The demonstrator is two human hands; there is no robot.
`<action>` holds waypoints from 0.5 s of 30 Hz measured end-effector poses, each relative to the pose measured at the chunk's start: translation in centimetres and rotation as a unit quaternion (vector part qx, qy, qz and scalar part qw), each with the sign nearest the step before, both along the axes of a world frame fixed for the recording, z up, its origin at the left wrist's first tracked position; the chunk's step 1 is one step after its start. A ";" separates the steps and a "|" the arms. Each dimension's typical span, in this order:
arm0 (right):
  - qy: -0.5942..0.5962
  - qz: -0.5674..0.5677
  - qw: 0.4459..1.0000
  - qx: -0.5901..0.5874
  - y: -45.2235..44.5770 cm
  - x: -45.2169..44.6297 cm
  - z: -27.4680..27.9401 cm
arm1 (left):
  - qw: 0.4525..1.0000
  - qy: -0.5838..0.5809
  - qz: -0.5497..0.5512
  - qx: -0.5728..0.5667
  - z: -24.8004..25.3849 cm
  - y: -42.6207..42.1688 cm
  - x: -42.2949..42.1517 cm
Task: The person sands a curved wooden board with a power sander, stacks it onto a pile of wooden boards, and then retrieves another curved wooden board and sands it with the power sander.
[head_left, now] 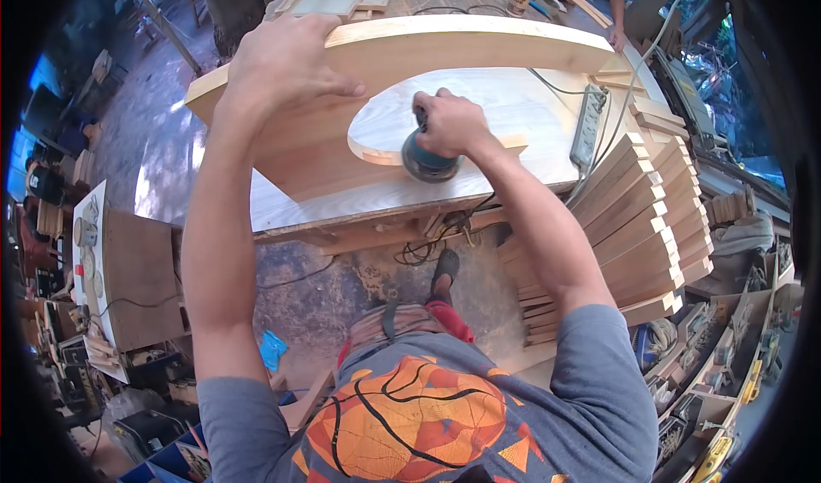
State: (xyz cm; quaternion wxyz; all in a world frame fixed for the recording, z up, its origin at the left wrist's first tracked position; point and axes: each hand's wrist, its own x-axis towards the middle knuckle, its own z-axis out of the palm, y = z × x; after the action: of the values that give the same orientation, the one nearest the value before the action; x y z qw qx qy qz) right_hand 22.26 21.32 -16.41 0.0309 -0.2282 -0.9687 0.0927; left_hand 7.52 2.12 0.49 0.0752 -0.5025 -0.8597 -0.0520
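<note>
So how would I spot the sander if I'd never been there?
Start at the pale tabletop in front of the person, where there's a big curved piece of wood. Beside the wood's inner curve, look for the right hand, which is holding the sander. It's the rounded blue-green and dark thing, while the wood next to it is pale yellow.

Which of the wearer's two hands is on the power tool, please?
The right hand: it grips the sander, whereas the left hand clasps the upper edge of the board.
</note>
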 end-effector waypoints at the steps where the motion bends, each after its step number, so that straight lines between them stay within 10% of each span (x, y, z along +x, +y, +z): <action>1: -0.013 0.007 1.000 -0.005 -0.5 -0.2 0.4 | 1.000 0.019 -0.009 0.020 -0.2 0.0 0.0; 15: -0.053 -0.012 0.999 -0.002 0.5 0.1 1.0 | 1.000 0.008 0.000 0.003 0.0 0.0 0.0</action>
State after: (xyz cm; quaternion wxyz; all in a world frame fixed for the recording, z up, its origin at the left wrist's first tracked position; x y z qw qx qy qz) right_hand 22.32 21.78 -15.43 -0.0198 -0.2441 -0.9661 0.0816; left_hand 7.48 2.12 0.49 0.0837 -0.5027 -0.8589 -0.0503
